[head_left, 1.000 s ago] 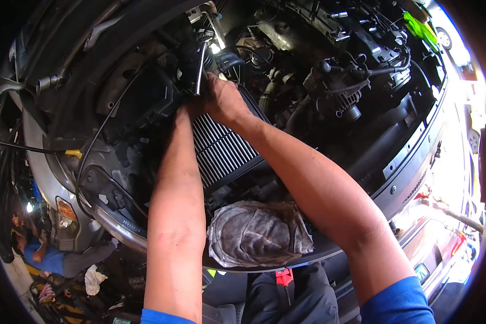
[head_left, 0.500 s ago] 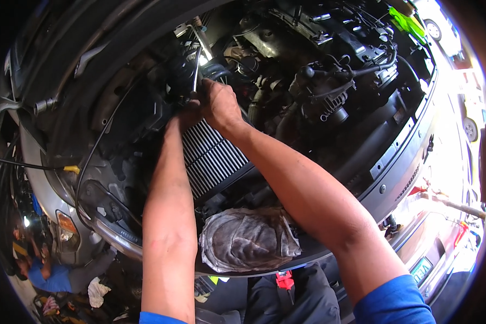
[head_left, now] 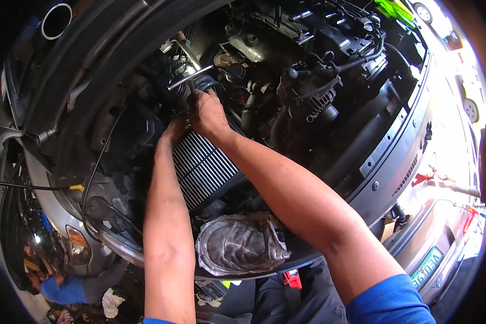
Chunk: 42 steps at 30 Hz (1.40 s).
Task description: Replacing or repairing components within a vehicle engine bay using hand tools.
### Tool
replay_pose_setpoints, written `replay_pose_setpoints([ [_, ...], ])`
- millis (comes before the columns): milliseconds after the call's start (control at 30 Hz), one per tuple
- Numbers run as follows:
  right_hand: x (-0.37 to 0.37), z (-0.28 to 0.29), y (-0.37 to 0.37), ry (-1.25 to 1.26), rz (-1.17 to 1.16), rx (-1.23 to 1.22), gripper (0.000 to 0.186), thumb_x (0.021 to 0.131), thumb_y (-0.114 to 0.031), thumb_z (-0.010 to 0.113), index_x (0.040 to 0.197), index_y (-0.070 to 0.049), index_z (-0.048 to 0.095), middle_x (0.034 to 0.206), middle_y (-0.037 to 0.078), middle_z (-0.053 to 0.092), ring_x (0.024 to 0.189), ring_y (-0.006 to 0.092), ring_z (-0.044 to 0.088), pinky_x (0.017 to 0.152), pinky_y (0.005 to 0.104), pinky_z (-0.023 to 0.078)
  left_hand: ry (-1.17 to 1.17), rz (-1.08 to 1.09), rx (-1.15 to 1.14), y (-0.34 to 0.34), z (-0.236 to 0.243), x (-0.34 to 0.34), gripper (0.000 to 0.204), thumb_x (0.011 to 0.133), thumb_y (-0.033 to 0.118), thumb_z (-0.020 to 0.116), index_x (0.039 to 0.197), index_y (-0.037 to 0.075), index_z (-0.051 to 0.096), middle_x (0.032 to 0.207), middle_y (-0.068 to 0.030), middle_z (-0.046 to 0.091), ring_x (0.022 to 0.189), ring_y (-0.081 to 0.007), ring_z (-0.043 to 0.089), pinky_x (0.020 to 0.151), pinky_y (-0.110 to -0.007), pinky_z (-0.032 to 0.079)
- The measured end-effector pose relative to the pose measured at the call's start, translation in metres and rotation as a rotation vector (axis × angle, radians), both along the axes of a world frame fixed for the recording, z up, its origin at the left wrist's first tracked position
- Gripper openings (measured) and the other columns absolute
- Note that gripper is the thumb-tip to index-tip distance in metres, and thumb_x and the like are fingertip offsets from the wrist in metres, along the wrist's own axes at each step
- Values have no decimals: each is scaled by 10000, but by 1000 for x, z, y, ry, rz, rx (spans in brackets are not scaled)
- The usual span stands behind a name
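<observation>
Over the engine bay, my right hand [head_left: 208,114] is closed around the dark shaft of a T-handle wrench, just below its silver crossbar [head_left: 190,77]. The crossbar lies slanted, its right end higher. Lower and to the left, my left hand [head_left: 174,132] reaches down beside the shaft; its fingers are hidden in shadow and behind my right hand. The wrench's lower end is out of sight. Under my wrists lies a pleated air filter [head_left: 202,167] with a dark frame. A black hose [head_left: 205,82] curves just beyond the crossbar.
A dirty cloth [head_left: 240,245] lies on the front edge between my forearms. The engine with its alternator [head_left: 321,102] fills the right side. A black cable [head_left: 103,146] hangs at the left. Low at the left, a person in a blue shirt [head_left: 65,286] is near the headlight [head_left: 76,240].
The wrench's crossbar has turned from nearly upright in the picture to a slant rising rightward. My right hand stays around the shaft, and the whole view has shifted slightly.
</observation>
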State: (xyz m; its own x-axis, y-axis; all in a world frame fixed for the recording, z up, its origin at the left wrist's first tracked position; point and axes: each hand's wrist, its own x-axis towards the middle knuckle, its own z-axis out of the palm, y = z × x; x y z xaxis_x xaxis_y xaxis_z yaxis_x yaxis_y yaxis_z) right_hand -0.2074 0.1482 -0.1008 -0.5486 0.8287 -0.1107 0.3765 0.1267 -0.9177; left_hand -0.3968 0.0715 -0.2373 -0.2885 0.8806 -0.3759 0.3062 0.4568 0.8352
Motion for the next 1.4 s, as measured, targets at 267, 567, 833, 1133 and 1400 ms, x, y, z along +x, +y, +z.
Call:
replay_pose_setpoints([
  [267, -14, 16, -8, -4, 168, -31, 302, 849, -147, 639, 1109, 6, 664, 1059, 317, 686, 1078, 464, 651, 941, 511, 528, 253, -54, 51, -13, -20, -48, 550, 1078, 357, 439, 1549, 76, 397, 1542, -179, 453, 1406, -296, 452, 1152, -427, 396],
  [567, -6, 4, -5, 28, 152, 69, 357, 799, -143, 763, 1124, -33, 664, 1043, 269, 701, 1031, 446, 666, 884, 507, 540, 211, 16, 129, 14, -47, -57, 543, 1060, 335, 506, 1537, 95, 411, 1471, -137, 507, 1304, -254, 500, 1097, -400, 431],
  [833, -16, -1, -9, 143, 274, 9, 461, 804, -102, 726, 1245, -28, 614, 1075, 264, 706, 1068, 447, 660, 909, 486, 528, 229, 103, 157, -10, -80, -21, 543, 1044, 316, 566, 1527, 113, 422, 1408, -99, 555, 1214, -217, 542, 1048, -376, 462],
  [1133, -17, -8, -9, 91, 232, 56, 422, 871, -179, 685, 1250, -12, 602, 1097, 270, 700, 1105, 449, 654, 927, 465, 522, 532, 121, -38, 10, -11, 13, 497, 1015, 191, 500, 1489, 42, 477, 1537, -147, 479, 1430, -282, 440, 1227, -441, 311],
  [1400, -19, 6, -22, 25, 191, 17, 403, 842, -222, 713, 1214, -72, 668, 1092, 238, 712, 1044, 399, 691, 915, 447, 535, 1731, -289, -3, -14, 9, 1, 503, 978, 152, 530, 1469, 45, 506, 1525, -133, 497, 1413, -277, 460, 1219, -436, 323],
])
